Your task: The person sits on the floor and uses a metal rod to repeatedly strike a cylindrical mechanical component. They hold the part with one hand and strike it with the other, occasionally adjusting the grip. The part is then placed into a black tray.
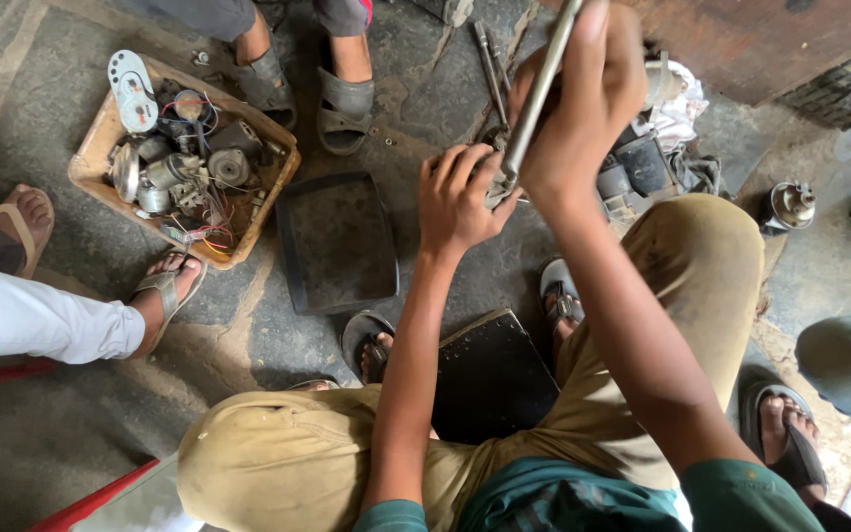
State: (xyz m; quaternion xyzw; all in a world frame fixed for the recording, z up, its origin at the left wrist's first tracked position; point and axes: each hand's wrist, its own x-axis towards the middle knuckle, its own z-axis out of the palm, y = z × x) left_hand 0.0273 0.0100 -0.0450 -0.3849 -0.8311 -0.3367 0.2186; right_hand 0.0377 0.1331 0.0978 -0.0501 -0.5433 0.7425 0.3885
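The person sits low over the stone floor (pixel 445 108), knees wide apart, so both arms can reach down between the legs. The right hand (pixel 583 108) is closed around a long metal tool (pixel 536 94), a grey rod that stands almost upright and goes out of the picture at the top. The grip is high on the shaft, which I judge gives force for turning or pressing. The left hand (pixel 457 197) is lower, with the fingers curled around the bottom end of the tool, where a small metal part (pixel 499 187) sits; it seems to steady this end, but what exactly it grips is hidden by the fingers.

On the floor in front lies one dark empty tray (pixel 337 241), flat and just beside one wooden box (pixel 100 167) full of small motors, wires and metal pieces, too many and too mixed to count. One black flat plate (pixel 490 374) lies between the person's feet. At the right stands one small round metal part (pixel 792 204), apart from the rest, and some dark parts with a rag (pixel 677 118) lie behind the right hand.

Other people stand around: I count five of their feet in sandals, two at the top, two at the left, one at the lower right
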